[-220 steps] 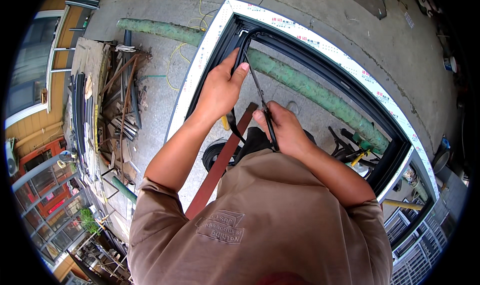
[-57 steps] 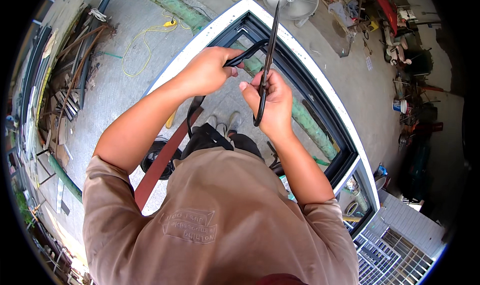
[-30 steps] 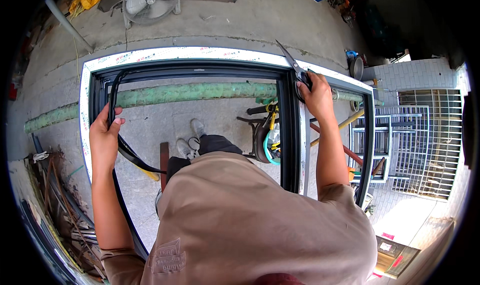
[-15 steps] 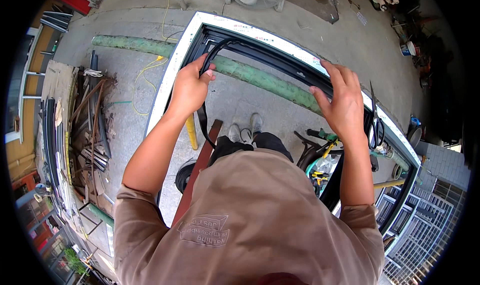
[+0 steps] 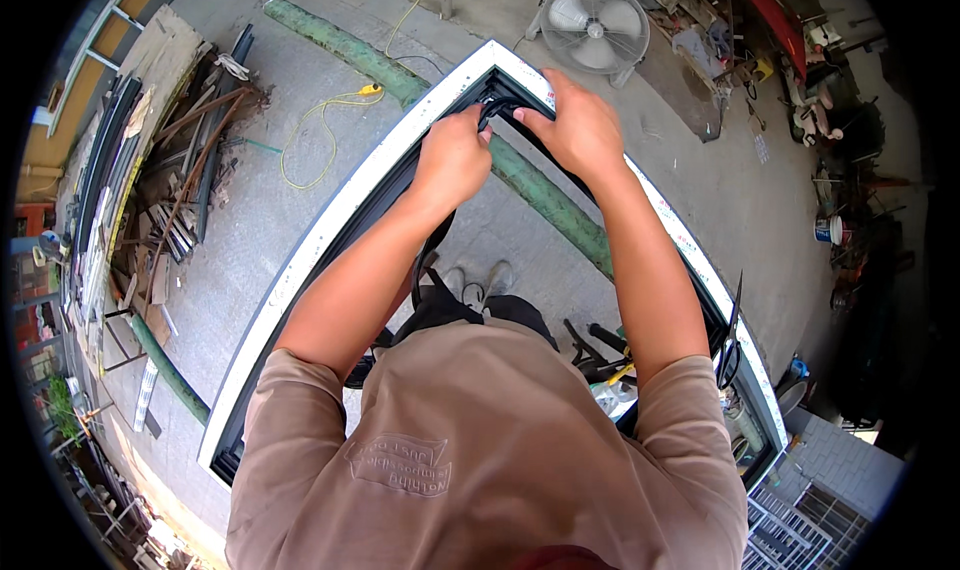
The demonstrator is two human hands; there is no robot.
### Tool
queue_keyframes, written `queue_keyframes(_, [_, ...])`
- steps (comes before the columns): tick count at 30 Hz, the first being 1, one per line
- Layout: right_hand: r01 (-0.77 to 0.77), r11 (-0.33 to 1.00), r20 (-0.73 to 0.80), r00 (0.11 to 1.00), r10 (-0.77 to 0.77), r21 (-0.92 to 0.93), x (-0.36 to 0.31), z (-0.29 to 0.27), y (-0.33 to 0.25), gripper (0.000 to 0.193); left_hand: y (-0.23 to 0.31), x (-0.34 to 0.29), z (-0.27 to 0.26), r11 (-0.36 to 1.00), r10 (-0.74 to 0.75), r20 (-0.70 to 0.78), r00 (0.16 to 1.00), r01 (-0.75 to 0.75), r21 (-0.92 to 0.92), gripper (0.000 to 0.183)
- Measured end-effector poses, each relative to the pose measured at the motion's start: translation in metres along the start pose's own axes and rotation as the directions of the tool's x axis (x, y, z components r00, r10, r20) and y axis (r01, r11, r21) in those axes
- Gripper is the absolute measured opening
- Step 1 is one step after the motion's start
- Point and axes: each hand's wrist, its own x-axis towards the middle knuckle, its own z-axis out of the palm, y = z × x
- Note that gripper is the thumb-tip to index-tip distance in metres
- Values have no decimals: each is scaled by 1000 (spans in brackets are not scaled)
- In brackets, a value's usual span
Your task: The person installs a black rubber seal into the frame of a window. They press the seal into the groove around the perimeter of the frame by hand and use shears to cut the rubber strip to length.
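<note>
Concrete (image 5: 245, 255) everywhere under this setup, grey and pretty scuffed. Biggest thing on top is a window-type frame (image 5: 425, 110), white printed film on its face and black channels inside, with one corner pointing away from the wearer. A green pipe (image 5: 550, 202) runs underneath at an angle, easy to spot through the opening. Off to the left there's a messy scrap pile (image 5: 185, 205), boards and long bars mostly. The wearer's got a brown shirt (image 5: 540, 410) on and is leaning right over the frame. Round fan (image 5: 595, 30) sits on the floor past the far corner.

Now the fiddly stuff: a black strip (image 5: 508, 102) loops through that far corner, with a length hanging down behind the left wrist. Left hand (image 5: 455, 160) has it pinched, thumb and fingertips closed up tight. Right hand (image 5: 580, 125) straddles the next bar, fingers laid over the white face, thumb split off to the inside right beside the strip. Can't tell if that thumb's actually pressing on it. Smallest bit: black-handled scissors (image 5: 733, 340), out of both hands, over at the frame's right side near the right elbow.
</note>
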Motion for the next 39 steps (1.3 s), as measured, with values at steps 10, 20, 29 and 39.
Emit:
queue_keyframes(10, [41,987,-80,995,-53,-153,-4,9,-3,70,10,5,2,997,0,-57,998,4,75,36])
queue_keyframes(20, [-38,980,-96,995,20,-194,-3,14,-11,66,16,9,8,996,-9,-88,996,16,86,19])
queue_keyframes(29, [12,945,-106,993,-50,-325,0,27,-5,57,16,12,20,998,-17,-197,980,29,61,25])
queue_keyframes(39, [30,941,-193,976,-100,-336,18,40,-16,58,19,15,20,998,-54,-178,983,59,25,25])
